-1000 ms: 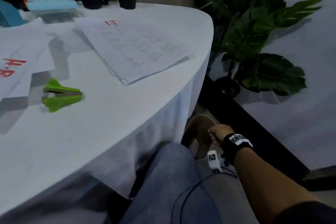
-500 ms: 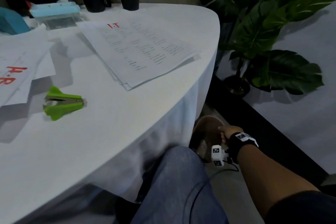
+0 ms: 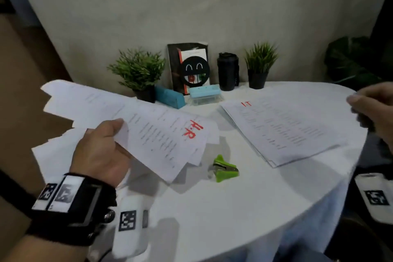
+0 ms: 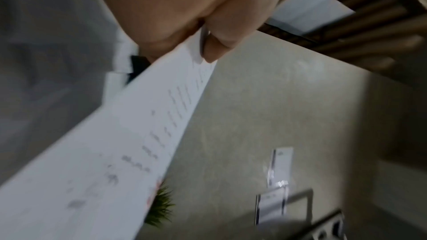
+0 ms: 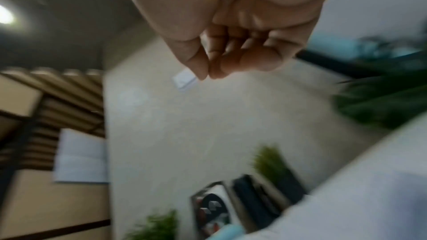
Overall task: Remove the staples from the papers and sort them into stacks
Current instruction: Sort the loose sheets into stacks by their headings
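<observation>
My left hand (image 3: 119,134) grips a fanned sheaf of white papers marked "H-R" in red (image 3: 161,134), thumb on top, and holds it tilted above the left side of the white table (image 3: 234,208). In the left wrist view the thumb and fingers of the left hand (image 4: 208,43) pinch the edge of the H-R papers (image 4: 115,143). A stack marked "I-T" (image 3: 282,130) lies flat at the right. The green staple remover (image 3: 225,169) lies between them. My right hand (image 3: 370,108) hovers at the table's right edge; the right hand's (image 5: 208,72) fingers are curled against the thumb and nothing shows in them.
Along the wall stand two small potted plants (image 3: 140,70) (image 3: 260,64), a book with a black smiley disc (image 3: 191,68), a black bottle (image 3: 227,71), a blue box (image 3: 170,97) and a light-blue container (image 3: 204,93). A large plant (image 3: 348,64) is beyond the table's right edge.
My right hand has come up from the bin on the floor to table height. The view has swung back to the table. The H-R papers, lying on the table before, are now lifted in my left hand.
</observation>
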Tool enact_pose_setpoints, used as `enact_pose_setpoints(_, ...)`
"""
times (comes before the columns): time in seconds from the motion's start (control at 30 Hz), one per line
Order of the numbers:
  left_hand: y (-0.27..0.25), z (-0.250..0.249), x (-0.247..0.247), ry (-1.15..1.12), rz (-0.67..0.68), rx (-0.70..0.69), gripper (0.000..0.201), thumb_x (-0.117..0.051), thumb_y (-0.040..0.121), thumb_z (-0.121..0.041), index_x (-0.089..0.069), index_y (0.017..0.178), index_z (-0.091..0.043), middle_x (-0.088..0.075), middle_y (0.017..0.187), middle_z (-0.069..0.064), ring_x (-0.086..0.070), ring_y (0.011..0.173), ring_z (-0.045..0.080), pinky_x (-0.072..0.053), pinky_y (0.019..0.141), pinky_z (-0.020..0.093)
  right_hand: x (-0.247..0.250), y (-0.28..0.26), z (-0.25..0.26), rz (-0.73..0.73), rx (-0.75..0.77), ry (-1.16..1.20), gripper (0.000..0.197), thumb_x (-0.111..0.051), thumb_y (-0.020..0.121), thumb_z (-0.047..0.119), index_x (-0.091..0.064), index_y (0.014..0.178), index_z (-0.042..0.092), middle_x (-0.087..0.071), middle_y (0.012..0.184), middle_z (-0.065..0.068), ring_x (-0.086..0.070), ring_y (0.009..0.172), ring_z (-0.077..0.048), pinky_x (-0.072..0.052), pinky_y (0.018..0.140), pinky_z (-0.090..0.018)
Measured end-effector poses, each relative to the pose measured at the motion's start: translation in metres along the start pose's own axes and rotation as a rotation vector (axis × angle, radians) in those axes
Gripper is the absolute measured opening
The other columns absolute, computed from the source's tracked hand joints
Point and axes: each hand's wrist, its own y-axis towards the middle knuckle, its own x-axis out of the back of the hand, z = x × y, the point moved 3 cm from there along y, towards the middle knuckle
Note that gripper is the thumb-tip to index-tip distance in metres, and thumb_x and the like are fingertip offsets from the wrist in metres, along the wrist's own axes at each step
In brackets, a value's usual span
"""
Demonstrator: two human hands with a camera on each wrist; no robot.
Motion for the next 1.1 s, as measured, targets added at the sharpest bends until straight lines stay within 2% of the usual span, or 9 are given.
enact_pose_setpoints(0.07, 0.007, -0.032, -0.008, 0.14, 0.073, -0.117, 0.021, -0.068, 0.094, -0.03, -0.075, 0.103, -0.012, -0.08, 0.095, -0.003, -0.078, 0.092, 0.018, -0.065, 0.084, 0.039, -0.033, -0.003, 0.079, 0.082, 0.173, 0.209, 0.006, -0.073, 0.086, 0.024, -0.072, 0.086, 0.018, -0.07, 0.073, -0.003, -0.063, 0.066, -0.021, -0.054, 0.057, -0.031)
enact_pose_setpoints(0.13, 0.01, -0.063, -0.019, 0.186, 0.178, -0.151, 0.022, -0.051, 0.104, -0.017, -0.071, 0.111, -0.012, -0.081, 0.093, -0.005, -0.079, 0.083, 0.015, -0.065, 0.07, 0.029, -0.062, -0.001, 0.131, 0.283, 0.298, 0.273, 0.01, -0.077, 0.081, 0.02, -0.072, 0.09, 0.017, -0.072, 0.079, -0.001, -0.065, 0.073, -0.015, -0.055, 0.065, -0.034)
enact_pose_setpoints(0.27, -0.012, -0.126, -0.043, 0.277, 0.467, -0.259, 0.043, -0.046, 0.098, 0.004, -0.081, 0.109, -0.019, -0.078, 0.115, 0.007, -0.077, 0.099, 0.027, -0.064, 0.083, 0.037, -0.117, 0.014, 0.195, 0.543, 0.268, 0.248, 0.067, -0.087, 0.065, 0.038, -0.059, 0.124, 0.022, -0.066, 0.105, 0.004, -0.067, 0.077, 0.001, -0.053, 0.062, -0.019)
enact_pose_setpoints(0.37, -0.023, -0.158, -0.049, 0.359, 0.576, -0.259, 0.04, -0.053, 0.086, 0.0, -0.083, 0.104, -0.019, -0.078, 0.114, 0.012, -0.077, 0.098, 0.03, -0.064, 0.08, 0.039, -0.143, 0.015, 0.218, 0.682, 0.203, 0.279, 0.104, -0.086, 0.051, 0.053, -0.044, 0.142, 0.026, -0.063, 0.126, 0.003, -0.066, 0.109, -0.014, -0.055, 0.083, -0.033)
enact_pose_setpoints(0.5, -0.014, -0.176, -0.041, 0.407, 0.535, -0.229, 0.039, -0.05, 0.091, 0.005, -0.081, 0.106, -0.015, -0.078, 0.115, 0.016, -0.078, 0.094, 0.03, -0.065, 0.075, 0.038, -0.164, 0.01, 0.226, 0.798, 0.163, 0.506, 0.085, -0.091, 0.063, 0.02, -0.051, 0.137, 0.013, -0.066, 0.129, -0.009, -0.064, 0.118, -0.028, -0.05, 0.1, -0.045)
enact_pose_setpoints(0.6, -0.001, -0.176, -0.027, 0.316, 0.444, -0.209, 0.041, -0.046, 0.096, 0.009, -0.076, 0.113, -0.012, -0.075, 0.12, 0.017, -0.077, 0.096, 0.03, -0.065, 0.083, 0.043, -0.169, -0.002, 0.222, 0.844, 0.08, 0.558, 0.06, -0.083, 0.066, 0.001, -0.064, 0.123, 0.002, -0.069, 0.12, -0.019, -0.069, 0.105, -0.033, -0.055, 0.089, -0.041)
enact_pose_setpoints(0.8, 0.019, -0.141, 0.005, 0.31, 0.326, -0.063, 0.034, -0.045, 0.102, 0.002, -0.067, 0.128, 0.0, -0.071, 0.126, 0.024, -0.075, 0.101, 0.038, -0.062, 0.086, 0.05, -0.165, -0.015, 0.223, 0.619, 0.128, 0.342, 0.01, -0.073, 0.084, 0.005, -0.074, 0.093, 0.008, -0.075, 0.081, -0.01, -0.067, 0.064, -0.023, -0.055, 0.061, -0.031)
enact_pose_setpoints(1.0, 0.033, -0.119, 0.039, 0.206, 0.137, 0.018, 0.028, -0.052, 0.103, -0.006, -0.061, 0.126, 0.009, -0.069, 0.122, 0.029, -0.079, 0.082, 0.029, -0.066, 0.067, 0.041, -0.15, -0.001, 0.224, 0.508, 0.003, 0.47, 0.009, -0.069, 0.086, -0.003, -0.071, 0.095, -0.002, -0.076, 0.078, -0.011, -0.071, 0.061, -0.022, -0.06, 0.059, -0.032)
enact_pose_setpoints(1.1, 0.036, -0.121, 0.054, 0.063, 0.157, 0.086, 0.057, -0.068, 0.088, -0.018, -0.058, 0.14, 0.002, -0.062, 0.14, 0.025, -0.074, 0.108, 0.035, -0.065, 0.078, 0.049, -0.146, 0.0, 0.22, 0.466, -0.028, 0.531, 0.013, -0.07, 0.085, -0.005, -0.069, 0.097, -0.005, -0.076, 0.074, -0.01, -0.072, 0.059, -0.02, -0.058, 0.053, -0.027)
